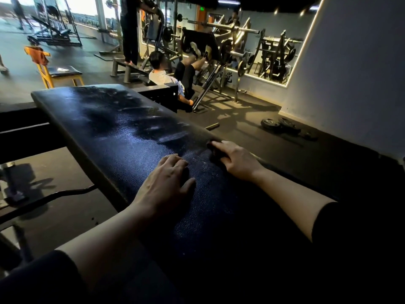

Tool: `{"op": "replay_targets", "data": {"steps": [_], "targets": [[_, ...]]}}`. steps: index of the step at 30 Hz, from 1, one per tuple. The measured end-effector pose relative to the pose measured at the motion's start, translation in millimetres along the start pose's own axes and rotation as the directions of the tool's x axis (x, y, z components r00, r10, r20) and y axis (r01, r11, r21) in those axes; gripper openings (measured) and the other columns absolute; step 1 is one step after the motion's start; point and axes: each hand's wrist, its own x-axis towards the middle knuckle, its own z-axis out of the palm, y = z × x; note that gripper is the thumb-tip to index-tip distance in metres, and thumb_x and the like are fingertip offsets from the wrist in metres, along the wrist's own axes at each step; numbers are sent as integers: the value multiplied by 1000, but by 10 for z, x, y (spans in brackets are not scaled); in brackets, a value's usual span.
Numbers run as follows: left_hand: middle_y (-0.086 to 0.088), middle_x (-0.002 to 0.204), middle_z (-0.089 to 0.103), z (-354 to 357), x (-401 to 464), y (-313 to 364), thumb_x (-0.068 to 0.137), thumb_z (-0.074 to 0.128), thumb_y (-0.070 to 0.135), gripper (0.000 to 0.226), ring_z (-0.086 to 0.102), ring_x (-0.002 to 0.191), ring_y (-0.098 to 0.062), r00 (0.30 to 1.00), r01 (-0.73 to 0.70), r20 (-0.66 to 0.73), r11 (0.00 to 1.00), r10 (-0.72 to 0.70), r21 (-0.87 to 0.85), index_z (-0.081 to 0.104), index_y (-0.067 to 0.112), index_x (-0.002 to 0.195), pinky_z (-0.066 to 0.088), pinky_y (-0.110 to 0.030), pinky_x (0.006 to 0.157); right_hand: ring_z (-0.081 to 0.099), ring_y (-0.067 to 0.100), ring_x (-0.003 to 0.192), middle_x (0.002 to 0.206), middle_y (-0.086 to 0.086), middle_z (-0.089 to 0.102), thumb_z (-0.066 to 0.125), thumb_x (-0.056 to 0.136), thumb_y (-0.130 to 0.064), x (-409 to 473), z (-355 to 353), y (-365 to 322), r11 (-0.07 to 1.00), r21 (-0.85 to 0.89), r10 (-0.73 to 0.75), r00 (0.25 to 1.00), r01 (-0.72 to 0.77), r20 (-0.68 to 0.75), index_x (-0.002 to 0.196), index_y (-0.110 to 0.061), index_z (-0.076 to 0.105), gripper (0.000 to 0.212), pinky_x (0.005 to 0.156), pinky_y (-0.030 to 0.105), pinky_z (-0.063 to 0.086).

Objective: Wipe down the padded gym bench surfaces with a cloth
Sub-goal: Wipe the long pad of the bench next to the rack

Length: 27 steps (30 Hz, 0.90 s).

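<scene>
Because the bench pad [122, 132] fills the middle of the view and slopes away from the person, everything else is placed against it: the pad shows wet, streaky smears on its far half and a dull speckled film on its near half, so I judge the wiping only partly done. A likely fault is that the near half and the pad's right edge stay dirty if the strokes keep to the far end; another is that damp vinyl lets a leaning palm slide. Beyond the pad's far end a person works a leg-press machine [210, 53], well apart. On the pad's near half the left hand [166, 183] rests palm down, fingers loosely spread and holding nothing. At the pad's right edge the right hand [236, 160] presses down on a small dark cloth [213, 149], fingers laid over it and curling at the edge; the wad could slip off that edge to the floor.

Most of the cloth is hidden under the fingers and nearly matches the pad, so its size and fold cannot be told. The pad's near end is lost in shadow, and its frame underneath is cut off
</scene>
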Motion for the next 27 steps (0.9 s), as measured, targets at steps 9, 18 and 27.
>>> {"op": "replay_targets", "data": {"steps": [9,18,27], "targets": [[-7,134,47,-47,-29,28,85,62,43,55,39,127,-21,1000,18,-18,1000,-18,-17,51,10,128,41,-35,100,62,20,100,108,10,67,55,95,-15,109,-46,-268,875,476,176,974,-90,-139,112,-6,62,20,93,34,49],[-8,136,44,-47,-24,36,85,61,44,57,36,128,-21,999,31,-43,999,-32,-18,49,10,129,37,-34,103,61,25,95,103,12,65,58,88,-2,37,86,-296,986,-53,-160,788,160,-594,101,-4,66,15,81,36,54],[-7,126,52,-142,43,-54,83,68,36,50,48,116,-22,996,90,9,990,-90,-108,55,11,124,38,-31,96,32,21,138,151,-1,32,54,94,-27,-3,184,-339,992,92,-95,992,87,82,144,-33,34,54,112,37,28]]}}
